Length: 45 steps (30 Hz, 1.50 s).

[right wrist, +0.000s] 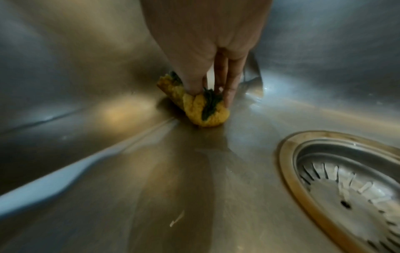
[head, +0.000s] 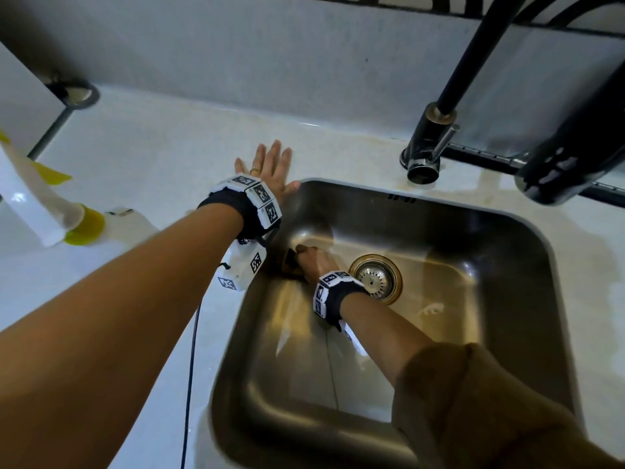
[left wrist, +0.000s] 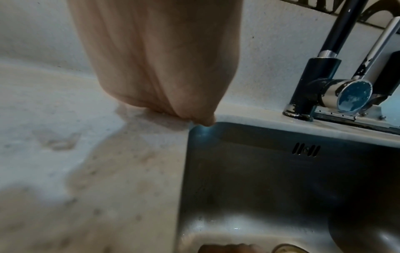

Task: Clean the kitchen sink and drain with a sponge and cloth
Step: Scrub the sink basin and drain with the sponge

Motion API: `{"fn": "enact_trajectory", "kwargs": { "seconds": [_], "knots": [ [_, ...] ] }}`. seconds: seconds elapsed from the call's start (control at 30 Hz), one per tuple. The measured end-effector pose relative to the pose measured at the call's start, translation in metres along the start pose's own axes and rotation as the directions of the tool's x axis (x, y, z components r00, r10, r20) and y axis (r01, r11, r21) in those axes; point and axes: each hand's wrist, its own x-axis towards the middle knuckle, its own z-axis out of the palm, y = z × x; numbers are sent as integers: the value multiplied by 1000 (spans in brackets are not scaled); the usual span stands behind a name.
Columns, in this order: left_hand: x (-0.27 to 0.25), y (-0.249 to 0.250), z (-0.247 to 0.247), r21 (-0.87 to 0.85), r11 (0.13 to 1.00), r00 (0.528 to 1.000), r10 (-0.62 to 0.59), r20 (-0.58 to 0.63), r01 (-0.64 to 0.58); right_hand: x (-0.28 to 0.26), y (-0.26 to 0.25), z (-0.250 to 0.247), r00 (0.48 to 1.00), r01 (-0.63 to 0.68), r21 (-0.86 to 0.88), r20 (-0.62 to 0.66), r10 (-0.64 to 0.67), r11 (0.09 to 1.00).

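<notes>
A steel sink [head: 527, 252] is set into the white counter. Its round drain strainer [head: 375, 277] [right wrist: 346, 193] lies in the basin floor. My right hand [head: 313, 262] [right wrist: 207, 56] reaches down into the basin's far left corner and grips a folded yellow sponge with a green scrub side [right wrist: 194, 104] [head: 291, 264], pressing it where the floor meets the left wall. My left hand [head: 270, 167] [left wrist: 155, 68] lies flat with straight fingers on the counter at the sink's far left corner, holding nothing. No cloth is in view.
A black tap [head: 429, 147] [left wrist: 311, 89] stands behind the sink, its spray head [head: 568, 154] hanging over the right rim. A white and yellow bottle [head: 50, 211] lies on the counter at left. The counter [left wrist: 75, 154] around the sink is wet.
</notes>
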Motion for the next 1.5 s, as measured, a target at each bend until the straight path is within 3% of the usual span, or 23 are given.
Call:
{"fn": "enact_trajectory", "kwargs": {
  "seconds": [0.07,0.17,0.23,0.33,0.5,0.77,0.9,1.1,1.4,1.5],
  "knots": [
    [0,1,-2,3,1000,1000,0,9,0,-7,2,0,998,-33,68,-57,37,997],
    [-1,0,-5,21,1000,999,6,35,-7,-26,2,14,977,166,95,-150,-151,982],
    [-1,1,-6,32,999,999,6,34,-7,-40,-1,25,967,240,135,-122,-225,961],
    [-2,3,-7,42,999,1000,3,30,-5,-47,-6,37,973,228,158,-18,-229,961],
    [1,0,-7,54,998,999,13,51,-16,-29,-6,32,967,246,-46,85,-241,968],
    [7,-3,-8,68,998,997,2,77,-7,2,1,10,995,69,-54,74,-65,996],
    [5,-2,-8,66,998,997,7,80,-13,6,8,-2,999,-49,-44,-10,48,998],
    [6,0,-9,45,999,996,-3,84,-1,8,29,-14,960,-271,5,-64,271,962],
    [5,-3,-7,22,1000,997,8,72,-10,-27,84,0,887,-456,36,-66,458,889],
    [3,0,-7,35,999,998,7,61,-9,-44,93,-3,897,-432,35,-89,434,901]
  ]
}}
